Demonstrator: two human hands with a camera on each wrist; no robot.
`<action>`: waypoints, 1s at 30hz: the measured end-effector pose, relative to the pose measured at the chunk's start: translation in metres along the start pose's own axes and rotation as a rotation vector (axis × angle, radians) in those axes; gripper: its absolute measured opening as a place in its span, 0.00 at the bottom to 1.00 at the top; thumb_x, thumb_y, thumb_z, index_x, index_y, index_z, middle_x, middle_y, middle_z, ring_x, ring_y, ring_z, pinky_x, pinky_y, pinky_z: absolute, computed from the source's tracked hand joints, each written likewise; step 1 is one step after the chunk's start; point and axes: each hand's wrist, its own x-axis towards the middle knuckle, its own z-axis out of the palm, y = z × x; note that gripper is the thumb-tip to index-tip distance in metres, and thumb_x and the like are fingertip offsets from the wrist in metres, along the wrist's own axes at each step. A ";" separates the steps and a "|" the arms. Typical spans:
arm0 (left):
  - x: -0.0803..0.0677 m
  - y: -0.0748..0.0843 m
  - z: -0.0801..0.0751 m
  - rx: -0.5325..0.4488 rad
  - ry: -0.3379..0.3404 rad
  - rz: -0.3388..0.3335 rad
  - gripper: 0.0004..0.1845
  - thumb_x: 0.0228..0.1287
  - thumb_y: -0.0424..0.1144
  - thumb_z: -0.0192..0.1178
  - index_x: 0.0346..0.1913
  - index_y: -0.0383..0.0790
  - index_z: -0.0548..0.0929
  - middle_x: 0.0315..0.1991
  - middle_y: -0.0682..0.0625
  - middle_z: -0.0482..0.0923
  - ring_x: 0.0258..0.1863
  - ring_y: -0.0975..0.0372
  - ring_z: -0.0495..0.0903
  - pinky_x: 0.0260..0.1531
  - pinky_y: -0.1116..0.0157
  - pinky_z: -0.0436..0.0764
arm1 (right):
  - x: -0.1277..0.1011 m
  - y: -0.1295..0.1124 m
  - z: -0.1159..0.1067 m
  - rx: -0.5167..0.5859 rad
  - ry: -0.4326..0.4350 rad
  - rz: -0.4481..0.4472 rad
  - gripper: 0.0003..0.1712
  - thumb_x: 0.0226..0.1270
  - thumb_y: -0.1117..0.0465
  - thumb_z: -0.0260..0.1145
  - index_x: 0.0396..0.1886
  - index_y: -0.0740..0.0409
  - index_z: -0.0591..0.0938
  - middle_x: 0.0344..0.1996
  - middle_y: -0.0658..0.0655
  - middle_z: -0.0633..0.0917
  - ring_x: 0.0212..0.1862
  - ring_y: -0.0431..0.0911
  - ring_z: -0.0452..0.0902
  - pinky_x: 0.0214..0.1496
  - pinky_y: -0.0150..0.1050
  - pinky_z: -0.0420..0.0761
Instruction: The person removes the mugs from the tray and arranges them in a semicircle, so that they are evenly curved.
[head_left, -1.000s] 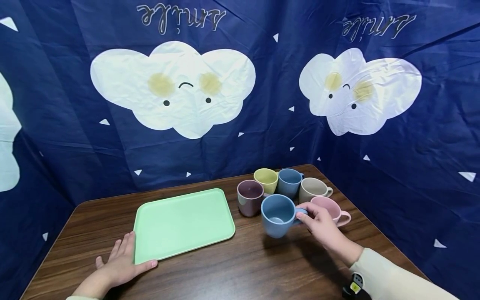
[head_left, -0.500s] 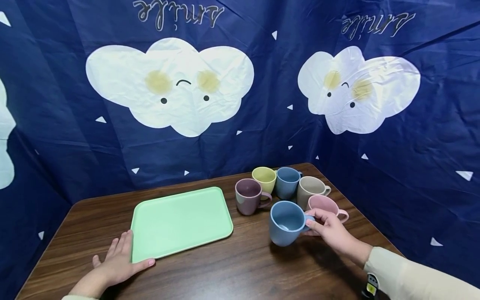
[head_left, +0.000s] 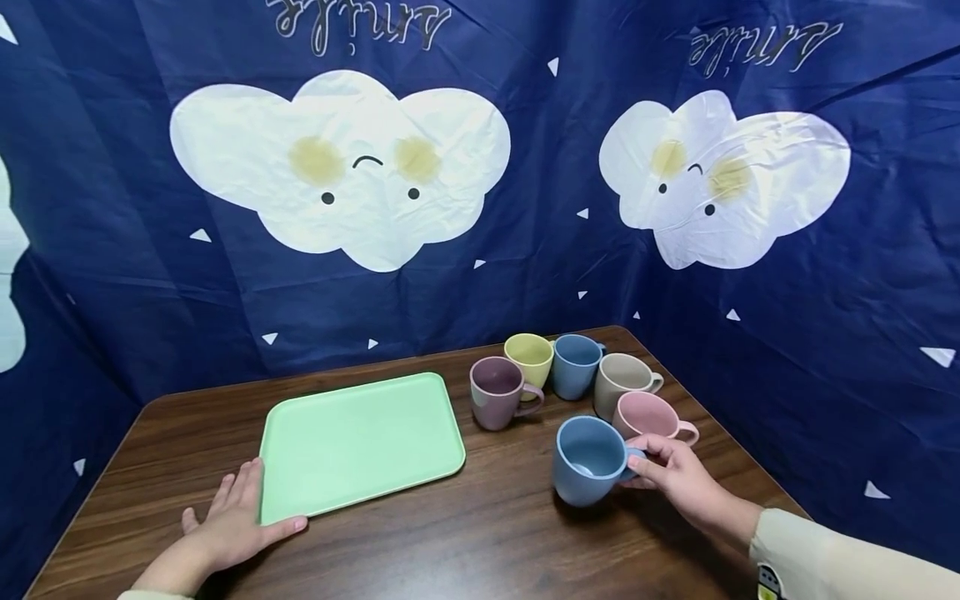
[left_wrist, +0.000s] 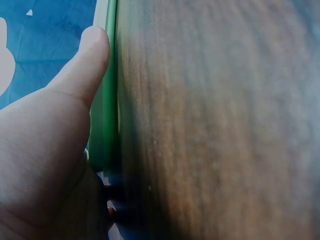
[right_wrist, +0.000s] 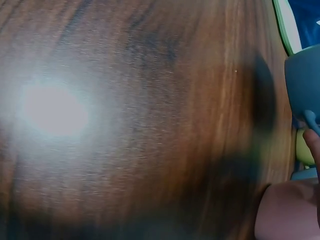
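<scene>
My right hand (head_left: 678,479) pinches the handle of a blue mug (head_left: 588,467), which stands upright close over the table in front of the other mugs. In the right wrist view the same blue mug (right_wrist: 304,82) shows at the right edge, with a fingertip at its handle. My left hand (head_left: 228,525) lies with straight, spread fingers at the near left corner of a light green tray (head_left: 363,446). Its thumb (left_wrist: 87,65) rests along the tray's edge in the left wrist view.
Behind the held mug are a purple mug (head_left: 497,396), a yellow mug (head_left: 530,354), a second blue mug (head_left: 576,367), a beige mug (head_left: 618,385) and a pink mug (head_left: 647,417). A dark blue curtain (head_left: 525,292) hangs behind the wooden table (head_left: 450,542).
My right hand has brought the blue mug to the right and nearer to me, away from the purple mug. My left hand stays at the tray's corner.
</scene>
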 end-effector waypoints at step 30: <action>-0.001 0.000 0.000 -0.005 0.007 0.013 0.70 0.60 0.73 0.59 0.76 0.21 0.32 0.74 0.18 0.32 0.72 0.25 0.30 0.49 0.18 0.28 | -0.021 0.016 -0.003 -0.032 0.290 0.131 0.20 0.72 0.74 0.59 0.49 0.93 0.68 0.38 0.55 0.87 0.39 0.41 0.87 0.44 0.43 0.87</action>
